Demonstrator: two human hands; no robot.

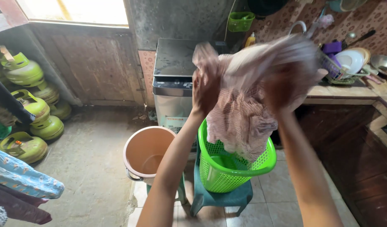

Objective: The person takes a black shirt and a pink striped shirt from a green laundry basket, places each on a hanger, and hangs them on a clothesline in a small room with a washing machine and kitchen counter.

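Note:
Both my arms are raised, holding up a pale pink striped garment [244, 113] that is blurred with motion. My left hand [205, 90] grips its upper left part. My right hand [281, 90] grips the upper right part, partly wrapped in the cloth. The garment's lower end hangs into a bright green plastic laundry basket [260, 166], which sits on a teal plastic stool [221, 199].
A pink bucket [134, 145] stands left of the basket. Behind is a grey top-load washing machine [172, 80]. Several green gas cylinders [29, 105] line the left wall. Clothes [21, 180] hang at lower left. A counter with a dish rack [349, 75] is at right.

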